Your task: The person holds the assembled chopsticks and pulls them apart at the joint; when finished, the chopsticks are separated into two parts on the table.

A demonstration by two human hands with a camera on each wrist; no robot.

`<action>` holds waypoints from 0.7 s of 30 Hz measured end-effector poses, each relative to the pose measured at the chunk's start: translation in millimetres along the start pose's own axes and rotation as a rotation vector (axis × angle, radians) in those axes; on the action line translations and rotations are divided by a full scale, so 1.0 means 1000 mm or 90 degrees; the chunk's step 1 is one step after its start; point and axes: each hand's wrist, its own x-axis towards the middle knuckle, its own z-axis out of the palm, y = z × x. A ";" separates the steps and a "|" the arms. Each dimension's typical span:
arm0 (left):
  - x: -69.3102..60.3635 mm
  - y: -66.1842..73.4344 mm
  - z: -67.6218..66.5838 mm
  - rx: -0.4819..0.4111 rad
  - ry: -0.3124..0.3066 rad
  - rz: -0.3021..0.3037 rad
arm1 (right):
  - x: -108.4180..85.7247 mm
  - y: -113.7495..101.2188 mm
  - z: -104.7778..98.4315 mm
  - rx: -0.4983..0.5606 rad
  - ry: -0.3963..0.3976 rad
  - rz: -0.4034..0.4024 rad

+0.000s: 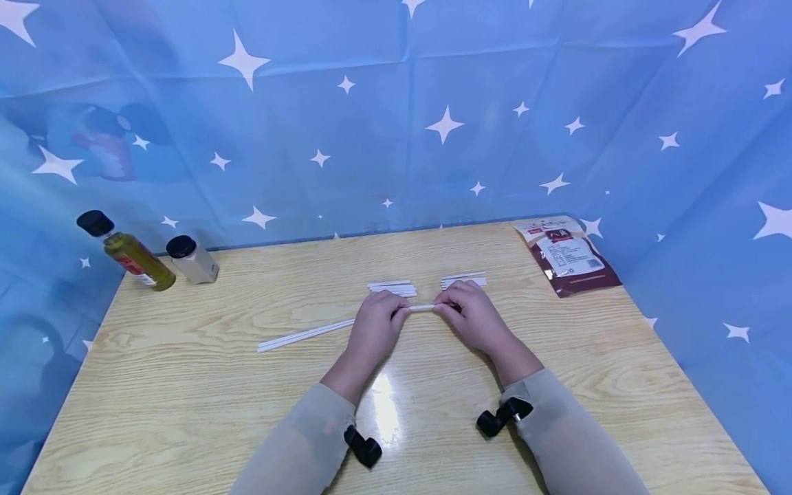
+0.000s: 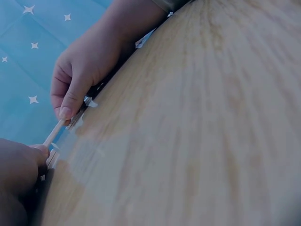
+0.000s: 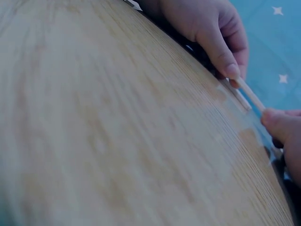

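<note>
Both hands pinch one thin white stick (image 1: 423,307), which spans the gap between them just above the table. My left hand (image 1: 377,322) grips its left part between thumb and fingers; my right hand (image 1: 473,316) pinches its right end. The wrist views also show this stick (image 2: 54,133) running straight from thumb to thumb. Long white sticks (image 1: 304,335) lie on the wood to the left and reach the left hand, which hides their right ends. Behind the hands lie two groups of short white pieces, a left group (image 1: 392,289) and a right group (image 1: 464,279), the latter partly covered.
At the back left stand an oil bottle (image 1: 139,261) with a black cap and a pale jar (image 1: 196,262) with a black lid. A maroon and white packet (image 1: 569,254) lies at the back right. A blue starry cloth (image 1: 383,137) hangs behind the wooden table (image 1: 185,399).
</note>
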 end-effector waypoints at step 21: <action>-0.001 -0.001 -0.002 -0.001 -0.006 -0.008 | 0.000 0.001 0.000 0.001 -0.004 0.001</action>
